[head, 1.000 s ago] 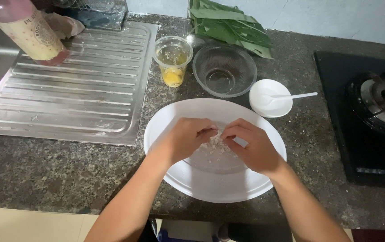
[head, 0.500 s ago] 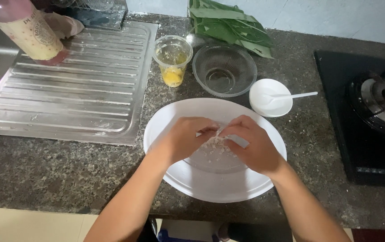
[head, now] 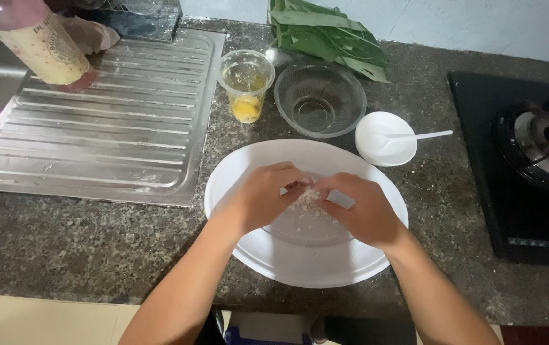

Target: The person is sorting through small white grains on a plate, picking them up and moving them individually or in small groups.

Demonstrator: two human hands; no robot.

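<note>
A large white plate (head: 287,262) sits on the speckled stone counter in front of me. Both hands hover over its middle, fingertips pressed together. My left hand (head: 265,195) and my right hand (head: 364,211) pinch a small clump of pale, crumbly food (head: 306,198) between them. Loose crumbs lie scattered on the plate under the hands. The fingers hide most of the clump.
Behind the plate stand a clear plastic cup with yellow egg (head: 246,86), an empty glass bowl (head: 320,99) and a small white dish with a spoon (head: 386,138). Green leaves (head: 325,35) lie at the back. A steel draining board (head: 102,121) with a bottle (head: 41,41) is left, a black stove (head: 530,160) right.
The hands have drawn slightly closer together over the plate, working the clump between the fingertips. Nothing else has moved.
</note>
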